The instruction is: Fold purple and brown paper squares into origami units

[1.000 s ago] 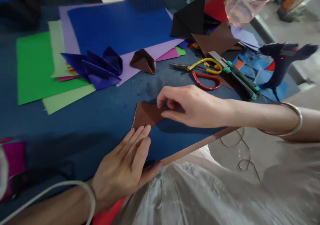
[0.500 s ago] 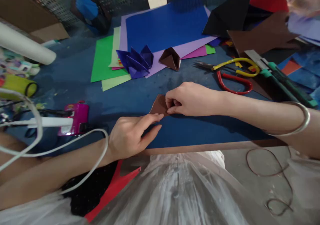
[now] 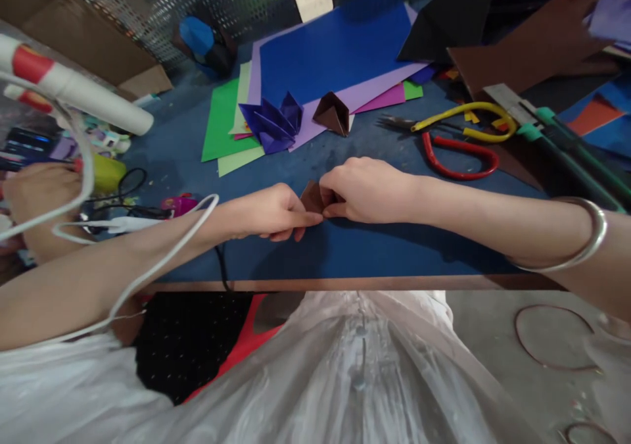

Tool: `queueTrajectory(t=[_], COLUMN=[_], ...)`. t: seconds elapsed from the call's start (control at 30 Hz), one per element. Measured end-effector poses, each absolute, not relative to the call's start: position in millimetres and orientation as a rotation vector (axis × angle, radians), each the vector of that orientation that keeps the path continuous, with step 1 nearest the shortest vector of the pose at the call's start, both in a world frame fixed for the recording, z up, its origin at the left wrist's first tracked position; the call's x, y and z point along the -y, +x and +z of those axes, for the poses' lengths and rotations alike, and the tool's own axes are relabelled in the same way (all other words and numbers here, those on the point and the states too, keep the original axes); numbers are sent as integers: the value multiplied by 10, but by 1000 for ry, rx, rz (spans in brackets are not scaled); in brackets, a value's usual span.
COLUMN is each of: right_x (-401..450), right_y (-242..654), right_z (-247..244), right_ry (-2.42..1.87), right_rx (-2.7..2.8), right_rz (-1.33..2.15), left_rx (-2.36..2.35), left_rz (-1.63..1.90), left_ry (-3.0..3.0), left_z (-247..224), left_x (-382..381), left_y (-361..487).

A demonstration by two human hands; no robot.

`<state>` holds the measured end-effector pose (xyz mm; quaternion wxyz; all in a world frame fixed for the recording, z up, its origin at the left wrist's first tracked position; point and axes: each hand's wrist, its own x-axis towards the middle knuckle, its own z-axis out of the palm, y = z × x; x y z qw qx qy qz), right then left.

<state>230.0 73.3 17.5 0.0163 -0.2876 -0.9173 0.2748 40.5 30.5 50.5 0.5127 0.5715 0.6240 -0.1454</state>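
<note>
A small piece of brown paper lies on the blue table between my hands, partly hidden by them. My right hand is closed, its thumb and fingers pinching the paper's right side. From the left, my left hand presses the paper's lower edge with thumb and forefinger together, its fingertips close to those of my right hand. Beyond them stand a folded purple paper piece and a folded dark brown paper piece.
Sheets of blue paper and green paper lie behind. Scissors with yellow and red handles and a green cutter are at right. A white cable crosses my left forearm. Another person's hand is at far left.
My left hand has turned and moved up to the paper, its fingers now closer together. The view has shifted, and another person's hand and a white-and-red roll now show at left.
</note>
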Motion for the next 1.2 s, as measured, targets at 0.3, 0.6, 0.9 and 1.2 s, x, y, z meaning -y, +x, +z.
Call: queueTrajectory(t=[0.3,0.6,0.9,1.2], right_x=[-735,-723,-711,-708], right_y=[2296,2285,2283,2290], right_z=[151,122,105,124], right_ry=[-908,-927,-939,-954], right_rx=[2851,2843,2830,2837], right_rz=[837,808,785,790], left_rx=[-1554,-1587,-1634,-1677], left_rz=[-439,-448,-409,-422], left_ry=[1336,1277,1220,1150], left_z=[454,468,471,470], left_x=[-338,-309,-237,-184], left_y=[411,411,290,210])
